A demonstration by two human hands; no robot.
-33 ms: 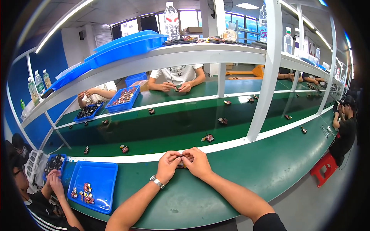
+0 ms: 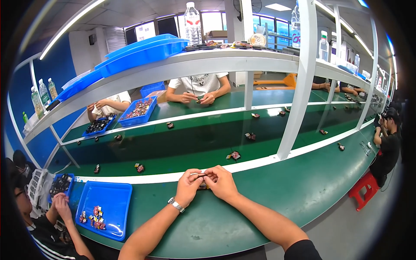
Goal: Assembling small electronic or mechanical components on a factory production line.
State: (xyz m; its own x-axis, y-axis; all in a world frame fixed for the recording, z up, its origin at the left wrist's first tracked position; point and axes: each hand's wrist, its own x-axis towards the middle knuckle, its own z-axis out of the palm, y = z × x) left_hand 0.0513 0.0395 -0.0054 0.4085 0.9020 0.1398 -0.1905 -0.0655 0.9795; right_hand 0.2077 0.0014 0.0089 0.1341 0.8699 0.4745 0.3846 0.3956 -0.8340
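My left hand (image 2: 188, 189) and my right hand (image 2: 221, 184) meet over the green work surface, fingers closed and pinching together. Between them is a small dark part with a black strip or wire along its top (image 2: 203, 185); the fingers hide most of it, so its exact kind does not show. A metal-banded watch (image 2: 176, 204) is on my left wrist. To the left of my left forearm lies a blue tray (image 2: 115, 201) with several small red, yellow and silver wired parts (image 2: 97, 218) in it.
Beyond a white rail, a green conveyor belt (image 2: 190, 158) carries scattered small parts (image 2: 233, 155). A white post (image 2: 299, 86) and overhead shelf (image 2: 208, 63) frame the bench. Co-workers' hands work at left (image 2: 60, 206) and across the belt (image 2: 199, 98). A red stool (image 2: 364, 190) stands at right.
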